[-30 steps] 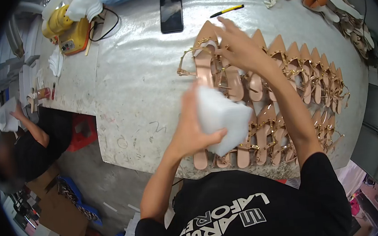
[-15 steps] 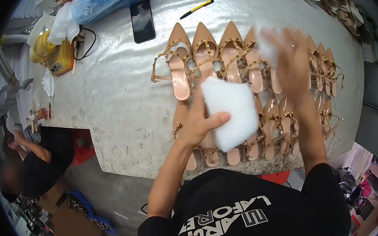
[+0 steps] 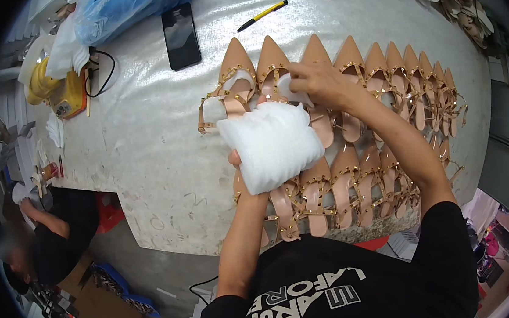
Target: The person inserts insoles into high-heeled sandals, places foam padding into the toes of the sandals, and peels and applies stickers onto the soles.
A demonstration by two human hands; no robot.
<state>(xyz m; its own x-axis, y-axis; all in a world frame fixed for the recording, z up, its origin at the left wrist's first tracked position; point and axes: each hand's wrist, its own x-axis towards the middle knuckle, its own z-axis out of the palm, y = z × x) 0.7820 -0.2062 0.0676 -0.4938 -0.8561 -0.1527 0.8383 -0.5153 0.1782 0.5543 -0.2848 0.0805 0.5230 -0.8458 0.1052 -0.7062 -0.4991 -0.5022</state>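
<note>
Shoes (image 3: pixel 269 52) lie in two rows toward the tabletop's near edge (image 3: pixel 180 244) as our left hand (image 3: pixel 234 158) holds the white stack (image 3: pixel 275 148), and our right hand (image 3: pixel 327 86) pinches a pad (image 3: pixel 288 87) best angled clear of the studs (image 3: pixel 351 65).

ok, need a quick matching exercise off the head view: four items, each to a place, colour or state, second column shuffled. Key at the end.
1. phone
2. pen
3. white padding stack
4. right hand

A. held in the left hand
B. yellow and black
C. reaching over the far shoe row
D. flat, beside the blue plastic

Pairs: 1-D, 2-B, 3-A, 4-C
</note>
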